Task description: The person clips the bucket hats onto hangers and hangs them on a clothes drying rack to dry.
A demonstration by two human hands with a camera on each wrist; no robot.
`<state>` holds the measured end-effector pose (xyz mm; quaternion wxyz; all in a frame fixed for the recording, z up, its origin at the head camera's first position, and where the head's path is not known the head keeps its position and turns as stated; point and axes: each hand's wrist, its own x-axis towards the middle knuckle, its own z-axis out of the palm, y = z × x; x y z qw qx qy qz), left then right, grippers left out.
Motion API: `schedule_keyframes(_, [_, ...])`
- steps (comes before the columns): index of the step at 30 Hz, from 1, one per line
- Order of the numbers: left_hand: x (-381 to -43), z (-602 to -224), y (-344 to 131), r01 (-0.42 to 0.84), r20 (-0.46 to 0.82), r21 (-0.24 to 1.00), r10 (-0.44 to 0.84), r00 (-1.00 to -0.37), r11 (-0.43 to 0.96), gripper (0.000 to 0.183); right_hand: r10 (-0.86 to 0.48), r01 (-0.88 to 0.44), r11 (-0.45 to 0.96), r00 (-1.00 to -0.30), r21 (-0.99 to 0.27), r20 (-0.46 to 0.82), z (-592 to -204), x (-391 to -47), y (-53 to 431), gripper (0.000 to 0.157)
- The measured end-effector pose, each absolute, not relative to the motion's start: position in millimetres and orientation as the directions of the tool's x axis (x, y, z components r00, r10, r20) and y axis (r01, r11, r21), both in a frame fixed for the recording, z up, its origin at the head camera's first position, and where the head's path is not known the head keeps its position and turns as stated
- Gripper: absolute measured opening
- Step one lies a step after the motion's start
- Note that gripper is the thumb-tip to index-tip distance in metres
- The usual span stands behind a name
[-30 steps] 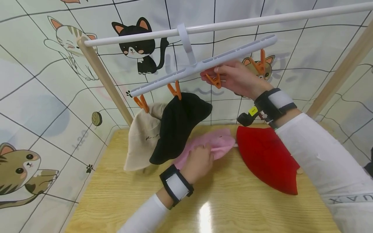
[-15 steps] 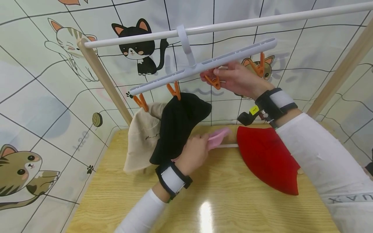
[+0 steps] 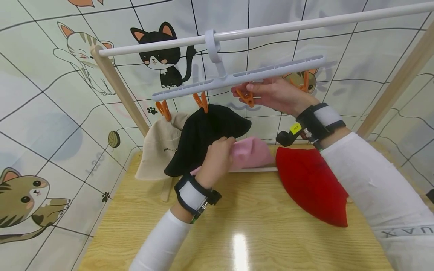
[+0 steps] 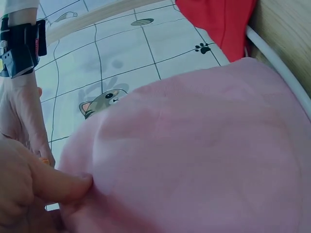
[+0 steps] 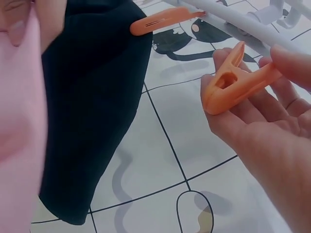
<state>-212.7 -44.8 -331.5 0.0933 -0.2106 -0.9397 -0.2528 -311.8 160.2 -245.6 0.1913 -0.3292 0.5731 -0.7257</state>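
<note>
My left hand (image 3: pixel 216 159) pinches the edge of a pink hat (image 3: pixel 250 152), held up in front of the black bucket hat (image 3: pixel 207 131). In the left wrist view the thumb presses on the pink cloth (image 4: pixel 189 141), which fills most of that picture. My right hand (image 3: pixel 279 96) grips an orange clip (image 5: pixel 238 85) under the pale hanger (image 3: pixel 268 72), thumb on one handle and fingers behind. Nothing hangs from this clip. Two other orange clips hold the black hat and a beige bucket hat (image 3: pixel 159 150) at the hanger's left side.
A red hat (image 3: pixel 312 184) lies at the right of the wooden table (image 3: pixel 271 233). Another orange clip (image 3: pixel 305 81) hangs near the hanger's right end. The hanger hooks over a white rail (image 3: pixel 291 27) between wooden posts (image 3: pixel 123 94). A cat-print sheet stands behind.
My left hand has lifted the pink hat from the table toward the hanger. The hanger has tipped closer to level, its left end rising with the two hats. My right hand keeps the clip.
</note>
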Motion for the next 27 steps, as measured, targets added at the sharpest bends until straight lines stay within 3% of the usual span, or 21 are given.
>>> schedule_keyframes(8, [-222,-320,-44,0.508,0.426,0.472,0.318,-0.847,0.721,0.022,-0.626,-0.106,-0.285,-0.732,-0.953,0.269,-245,-308,158,0.033])
schedule_keyframes(19, [-235,-307,-37,0.502,0.399,0.488,0.329,-0.856,0.714,0.021,-0.561,-0.049,-0.307,-0.797,-0.95,0.222,-244,-306,157,0.03])
schedule_keyframes(27, [-241,-299,-33,0.5,0.418,0.502,0.308,-0.855,0.706,0.022,-0.508,-0.09,-0.393,-0.808,-0.915,0.297,-246,-305,152,0.029])
